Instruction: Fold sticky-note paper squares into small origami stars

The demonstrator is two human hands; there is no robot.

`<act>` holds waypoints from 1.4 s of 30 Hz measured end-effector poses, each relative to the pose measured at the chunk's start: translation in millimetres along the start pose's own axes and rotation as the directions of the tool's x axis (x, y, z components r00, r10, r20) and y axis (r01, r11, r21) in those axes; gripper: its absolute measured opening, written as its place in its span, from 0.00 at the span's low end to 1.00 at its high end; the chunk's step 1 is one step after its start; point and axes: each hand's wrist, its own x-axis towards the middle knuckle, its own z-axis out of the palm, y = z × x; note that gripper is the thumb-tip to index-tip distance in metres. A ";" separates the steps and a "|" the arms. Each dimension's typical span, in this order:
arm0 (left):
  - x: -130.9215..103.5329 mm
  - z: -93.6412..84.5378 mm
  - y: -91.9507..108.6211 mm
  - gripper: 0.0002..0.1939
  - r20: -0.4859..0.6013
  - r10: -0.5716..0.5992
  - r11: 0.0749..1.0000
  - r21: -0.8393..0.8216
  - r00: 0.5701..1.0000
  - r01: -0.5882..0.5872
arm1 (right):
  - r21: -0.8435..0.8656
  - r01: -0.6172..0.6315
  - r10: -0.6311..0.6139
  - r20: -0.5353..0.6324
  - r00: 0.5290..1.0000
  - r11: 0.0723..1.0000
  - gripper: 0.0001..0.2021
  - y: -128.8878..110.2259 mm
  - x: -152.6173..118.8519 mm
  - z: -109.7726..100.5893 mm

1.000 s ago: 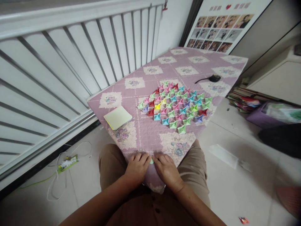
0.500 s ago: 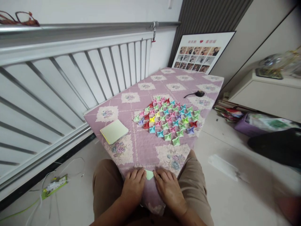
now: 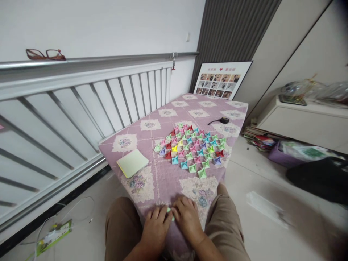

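A small piece of light green folded paper (image 3: 173,218) lies at the near end of the cloth-covered table, mostly hidden under my fingers. My left hand (image 3: 157,225) presses on its left side, fingers bent and close together. From the right, my right hand (image 3: 187,219) has its thumb and fingertips on the same paper, nearly touching the left fingertips. Beyond my hands, several folded paper pieces (image 3: 174,149) in green, pink, blue, red and yellow stand in slanting rows. To the left lies a stack of pale green-yellow paper sheets (image 3: 132,162).
A black object with a short strap (image 3: 224,120) lies farther back on the floral tablecloth (image 3: 165,177). A white railing (image 3: 108,85) runs along the left, with glasses (image 3: 45,54) on its top bar. A photo board (image 3: 223,80) leans behind. A power strip (image 3: 54,237) lies on the floor.
My hands have drawn closer together over the green paper, covering more of it. The whole view has tilted upward, so the scene sits lower in the frame.
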 end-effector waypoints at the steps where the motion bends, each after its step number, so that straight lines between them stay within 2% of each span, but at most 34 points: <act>1: -0.3 2.1 -0.1 0.17 -0.021 0.002 1.000 -0.004 1.000 -0.002 | 0.000 -0.017 0.017 -0.005 1.000 1.000 0.02 -1.7 1.9 2.6; 4: -1.5 9.3 -1.3 0.15 -0.090 0.004 1.000 -0.007 0.996 -0.005 | -0.017 -0.056 0.055 -0.040 0.998 0.998 0.12 -1.2 4.3 10.8; 7: -3.0 15.9 -2.3 0.15 -0.139 -0.001 1.000 -0.017 0.990 -0.001 | -0.088 -0.082 0.081 -0.021 0.997 0.993 0.22 4.9 3.9 17.9; 11: -2.7 19.6 -2.2 0.15 -0.198 -0.006 0.999 -0.033 0.980 -0.001 | -0.178 -0.101 0.109 0.040 0.993 0.979 0.25 9.7 2.6 23.4; 15: 0.8 18.3 -2.8 0.12 -0.291 0.028 0.999 -0.029 0.956 -0.038 | -0.177 -0.098 0.110 0.061 0.992 0.979 0.26 10.2 1.8 24.9; 18: 1.1 19.6 -5.8 0.12 -0.267 0.053 0.998 -0.010 0.962 -0.057 | -0.171 -0.098 0.108 0.054 0.993 0.980 0.26 12.7 0.9 24.1; 22: -3.2 31.0 -11.8 0.17 -0.205 0.107 0.994 0.041 0.973 -0.101 | -0.167 -0.109 0.116 0.035 0.993 0.980 0.27 20.8 -2.4 20.4; 29: -6.1 50.9 -14.4 0.16 -0.258 0.087 0.996 0.046 0.962 -0.078 | -0.199 -0.102 0.109 0.025 0.994 0.975 0.29 33.8 -9.0 15.8; 34: -6.3 51.7 -13.8 0.15 -0.289 0.088 0.996 0.032 0.953 -0.082 | -0.201 -0.130 0.143 0.051 0.988 0.971 0.30 33.1 -7.7 14.5; 42: -12.7 44.2 -5.3 0.13 -0.236 -0.007 1.000 -0.010 0.972 0.005 | -0.196 -0.158 0.175 0.069 0.982 0.968 0.28 41.8 -17.0 9.0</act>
